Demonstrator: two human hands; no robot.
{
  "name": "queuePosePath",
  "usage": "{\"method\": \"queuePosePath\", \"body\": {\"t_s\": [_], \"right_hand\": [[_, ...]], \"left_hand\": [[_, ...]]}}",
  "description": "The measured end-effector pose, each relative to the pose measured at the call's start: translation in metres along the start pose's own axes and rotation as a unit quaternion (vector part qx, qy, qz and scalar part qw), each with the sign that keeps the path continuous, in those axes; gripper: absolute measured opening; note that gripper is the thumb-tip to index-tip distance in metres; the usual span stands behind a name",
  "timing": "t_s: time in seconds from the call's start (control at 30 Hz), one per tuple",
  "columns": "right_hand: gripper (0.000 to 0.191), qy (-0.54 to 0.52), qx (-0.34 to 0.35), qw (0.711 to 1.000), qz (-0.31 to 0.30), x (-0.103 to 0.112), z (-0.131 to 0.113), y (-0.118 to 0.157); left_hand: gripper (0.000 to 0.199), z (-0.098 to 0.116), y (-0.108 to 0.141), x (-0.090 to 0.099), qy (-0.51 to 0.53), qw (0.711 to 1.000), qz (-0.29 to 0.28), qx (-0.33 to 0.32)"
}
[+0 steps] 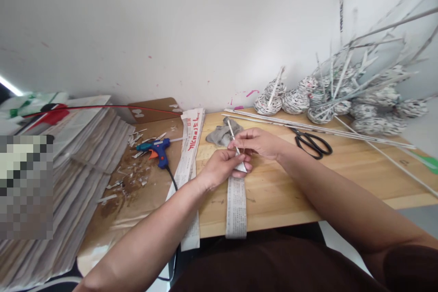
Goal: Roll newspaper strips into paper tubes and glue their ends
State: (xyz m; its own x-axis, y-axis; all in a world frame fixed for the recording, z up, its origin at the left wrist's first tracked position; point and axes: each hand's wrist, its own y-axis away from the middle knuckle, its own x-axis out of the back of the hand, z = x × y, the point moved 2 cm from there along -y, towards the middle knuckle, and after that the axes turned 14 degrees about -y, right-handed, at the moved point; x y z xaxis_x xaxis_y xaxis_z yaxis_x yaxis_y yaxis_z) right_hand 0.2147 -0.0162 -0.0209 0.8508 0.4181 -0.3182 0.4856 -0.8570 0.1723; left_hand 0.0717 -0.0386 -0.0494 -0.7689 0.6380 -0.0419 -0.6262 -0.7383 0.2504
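Over the wooden table, my left hand pinches a newspaper strip, whose flat tail runs down over the table's front edge. The strip's upper end is rolled into a thin paper tube that points up and away from me. Just above the left hand, my right hand closes its fingertips on this tube. Parts of the roll are hidden by the fingers. Behind the hands a crumpled grey cloth lies on the table.
To the left are a blue glue gun with a cord, paper scraps, more newspaper strips and a tall newspaper stack. On the right lie black scissors, long paper tubes and several woven paper pieces against the wall.
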Motion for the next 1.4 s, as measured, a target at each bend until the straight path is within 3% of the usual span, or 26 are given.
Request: {"method": "queuePosePath", "body": {"t_s": [0.17,0.33,0.47,0.6,0.77,0.9,1.03,1.2,1.33,1.4], "right_hand": [[0.036,-0.035,0.037,0.996,0.071,0.0052,0.0024,-0.0017],[0.036,-0.011,-0.008,1.000,0.005,0.0044,0.0033,-0.0012],[0.036,-0.026,0.040,0.995,0.090,0.0079,0.0013,-0.0019],[0.038,-0.008,0.016,0.999,0.036,0.0063,0.0021,-0.0028],[0.035,-0.027,0.044,0.994,0.096,0.0076,0.0011,-0.0019],[0.034,-0.022,0.016,0.999,0.035,0.0060,0.0025,-0.0020],[0.033,-0.036,0.051,0.993,0.103,0.0086,0.0013,-0.0027],[0.033,-0.014,0.014,0.999,0.027,0.0055,0.0010,-0.0018],[0.036,-0.027,0.055,0.995,0.084,0.0090,0.0010,-0.0013],[0.035,-0.019,0.043,0.997,0.056,0.0090,0.0021,-0.0016]], "left_hand": [[0.041,0.0008,0.0009,-0.0012,-0.001,1.000,-0.010,0.014],[0.041,-0.0004,-0.0001,0.0002,-0.001,1.000,0.000,0.005],[0.041,-0.0010,0.0001,-0.0003,-0.013,1.000,-0.015,0.005],[0.042,-0.0004,0.0004,0.0000,-0.006,1.000,-0.002,0.007],[0.041,-0.0022,0.0001,-0.0008,-0.011,1.000,-0.027,-0.001],[0.041,-0.0022,0.0008,-0.0004,-0.012,1.000,-0.016,0.005],[0.042,-0.0009,0.0013,-0.0011,-0.016,0.999,-0.028,0.004],[0.043,-0.0010,0.0011,0.0001,-0.024,1.000,-0.011,0.001],[0.043,-0.0024,0.0006,-0.0003,-0.027,0.999,-0.035,0.001],[0.042,-0.0024,0.0004,0.0006,-0.028,0.999,-0.028,0.001]]}}
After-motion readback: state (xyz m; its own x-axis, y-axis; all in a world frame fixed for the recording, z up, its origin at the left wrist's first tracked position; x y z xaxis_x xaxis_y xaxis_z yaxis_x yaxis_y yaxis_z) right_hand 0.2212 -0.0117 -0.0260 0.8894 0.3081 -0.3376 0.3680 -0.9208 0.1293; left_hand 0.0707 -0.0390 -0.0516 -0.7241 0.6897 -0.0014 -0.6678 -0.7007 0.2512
